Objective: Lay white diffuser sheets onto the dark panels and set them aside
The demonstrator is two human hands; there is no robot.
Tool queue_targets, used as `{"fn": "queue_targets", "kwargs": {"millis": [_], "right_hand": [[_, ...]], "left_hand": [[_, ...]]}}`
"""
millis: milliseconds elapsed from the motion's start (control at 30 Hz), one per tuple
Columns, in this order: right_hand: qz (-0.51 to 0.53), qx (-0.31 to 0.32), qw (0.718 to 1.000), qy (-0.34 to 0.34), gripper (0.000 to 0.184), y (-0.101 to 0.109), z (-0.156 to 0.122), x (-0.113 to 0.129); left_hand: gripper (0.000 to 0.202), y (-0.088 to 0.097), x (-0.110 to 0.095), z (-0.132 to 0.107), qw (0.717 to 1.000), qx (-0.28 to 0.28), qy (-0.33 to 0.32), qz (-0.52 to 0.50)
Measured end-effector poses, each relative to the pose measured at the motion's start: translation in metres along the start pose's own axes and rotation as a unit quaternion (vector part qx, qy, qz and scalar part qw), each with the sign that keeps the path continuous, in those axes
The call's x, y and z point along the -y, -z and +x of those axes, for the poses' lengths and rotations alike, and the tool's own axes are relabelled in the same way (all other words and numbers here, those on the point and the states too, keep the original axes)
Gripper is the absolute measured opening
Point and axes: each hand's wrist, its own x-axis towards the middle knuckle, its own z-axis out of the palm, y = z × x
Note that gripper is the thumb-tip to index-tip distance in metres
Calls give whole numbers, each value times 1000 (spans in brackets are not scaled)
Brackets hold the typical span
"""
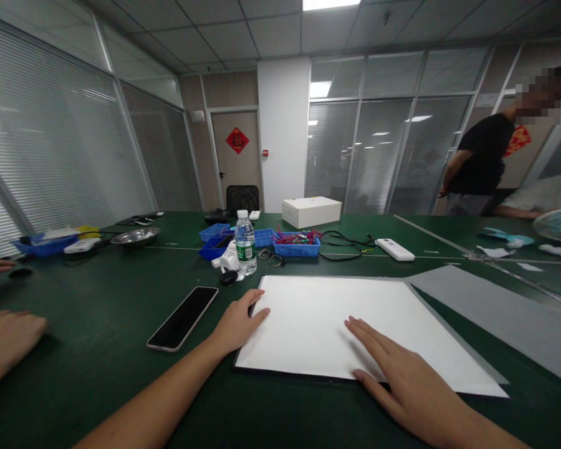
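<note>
A large white sheet of paper (308, 324) lies on the green table in front of me, with a dark edge showing beneath its left and near sides. My left hand (237, 321) rests at the sheet's left edge, thumb and forefinger apart, the thumb over the paper; the other fingers are partly hidden. Over the sheet's near right part, my right hand (397, 368) is stretched out with its thumb spread and nothing held. Whether its fingertips touch the paper I cannot tell. A grey sheet (500, 312) extends from the white one toward the right.
Left of my hand lies a phone (183, 318). Behind the paper are a water bottle (245, 243), blue trays (297, 248) with wires, a white box (311, 212) and a white device (395, 249). Another person's hand (12, 340) rests at left; a person (481, 156) stands far right.
</note>
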Motion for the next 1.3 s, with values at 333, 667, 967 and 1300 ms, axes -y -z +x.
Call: {"fn": "queue_targets", "kwargs": {"millis": [333,667,967,1300], "right_hand": [[-40,-47,976,-207,75,4,5,-67],[-39,12,929,-367,76,7,-6,-141],[-30,20,942,-334,75,-4,-5,-142],[-134,-44,896,-422,87,24,-50,-243]], "left_hand": [[45,-7,8,2,997,2,-33,71],[45,-7,11,-1,995,-3,-35,92],[50,-7,10,0,993,27,-23,113],[53,-7,10,1,985,59,-40,155]]}}
